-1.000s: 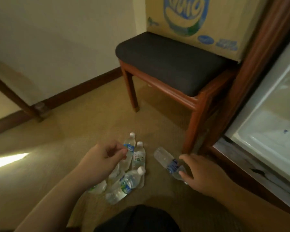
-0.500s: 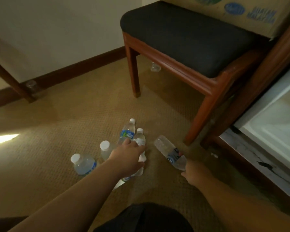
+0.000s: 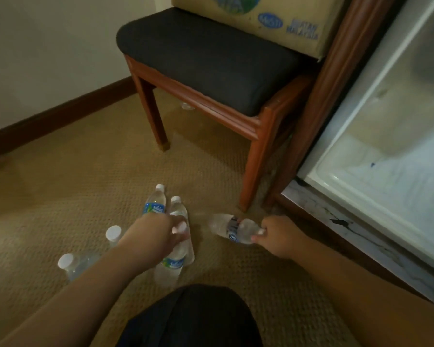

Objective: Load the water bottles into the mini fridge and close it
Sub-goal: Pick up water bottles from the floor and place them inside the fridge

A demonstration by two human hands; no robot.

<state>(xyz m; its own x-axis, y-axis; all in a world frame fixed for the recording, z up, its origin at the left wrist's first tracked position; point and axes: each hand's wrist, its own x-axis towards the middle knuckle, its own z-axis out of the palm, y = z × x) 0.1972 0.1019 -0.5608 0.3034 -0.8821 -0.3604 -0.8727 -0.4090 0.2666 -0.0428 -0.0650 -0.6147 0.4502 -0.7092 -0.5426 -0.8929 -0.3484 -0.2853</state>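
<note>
Down on a tan carpet (image 3: 60, 184), a person reaches both bare arms toward a loose cluster of small water bottles lying and standing near the front leg of a wooden chair (image 3: 211, 58). Their left hand (image 3: 150, 236) is curled over a lying bottle (image 3: 176, 259) in the middle of the cluster, fingers wrapped around its upper part, likely so it can be lifted in one sweep; whether the grip is fully closed is hard to tell, because the hand hides the contact. Just beyond that hand lie two more bottles (image 3: 156, 204), side by side, caps pointing away toward the chair. Two upright bottles (image 3: 113, 234) stand to the left of the forearm, white caps facing up.

Their right hand (image 3: 278, 236) pinches the cap end of a separate bottle (image 3: 233, 229), which is tilted with its base pointing left, apart from the cluster. Holding it by the neck leaves the body free to slide onto a shelf.

At the right edge of the carpet, the mini fridge (image 3: 386, 159) stands open, its white interior showing no bottles in the part that can be seen. A cardboard box (image 3: 273, 18) rests on the chair seat. Loading appears to be just beginning, and each hand seems to be taking one bottle to halve the trips.
</note>
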